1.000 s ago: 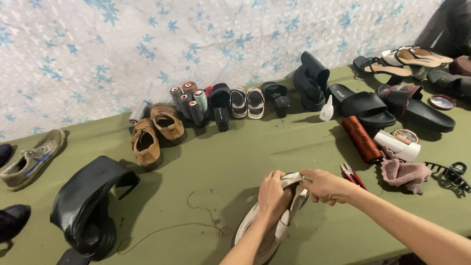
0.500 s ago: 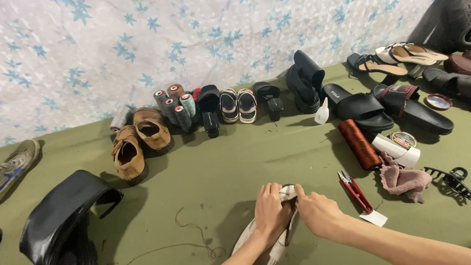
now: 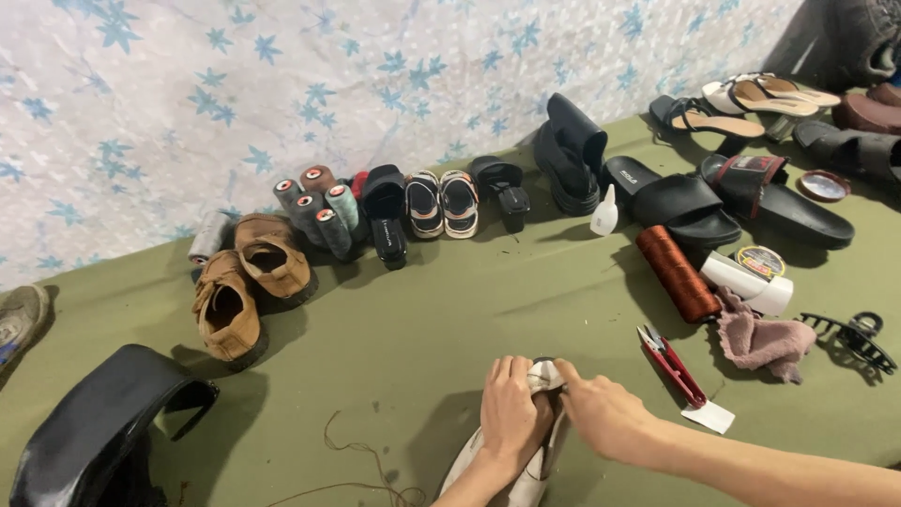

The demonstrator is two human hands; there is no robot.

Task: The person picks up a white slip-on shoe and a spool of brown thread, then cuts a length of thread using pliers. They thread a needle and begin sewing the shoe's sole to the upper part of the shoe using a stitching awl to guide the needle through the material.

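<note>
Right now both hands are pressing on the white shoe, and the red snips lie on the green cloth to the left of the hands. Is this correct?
Not quite. Both the left hand and the right hand do rest on the white shoe, but the red snips lie on the green cloth to the right of the hands, not the left. The head view shows this.

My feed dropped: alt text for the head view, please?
Both hands, left hand and right hand, press on a white shoe on an olive-green table. Red thread snips lie to the right; shoes and thread spools line the back.
</note>
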